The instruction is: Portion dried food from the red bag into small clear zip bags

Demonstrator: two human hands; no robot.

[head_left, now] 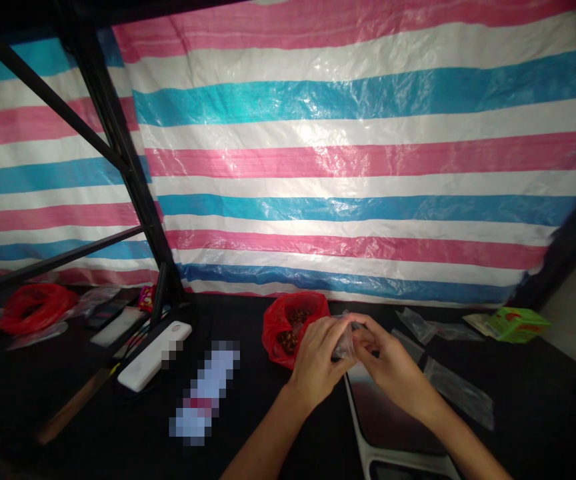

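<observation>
Both my hands meet above the upper end of a flat device with a dark top and pale rim [393,413], which looks like a scale. A small clear plastic bag [344,345] is between them. My left hand [318,357] grips the bag's left side with its fingers closed. Pinched at the bag's right edge is my right hand [388,363]. What the bag holds, if anything, is mostly hidden by my fingers. Just left of my left hand an open red plastic bag [273,327] stands on the black table, with small brown pieces [288,340] inside.
Clear plastic bags [461,390] lie to the right, near a green box [518,325]. On the left are a white power bank-like block [154,357], a blurred-out phone-like object [205,393] and another red bag [35,308]. A black metal frame [133,180] stands before a striped tarp [348,160].
</observation>
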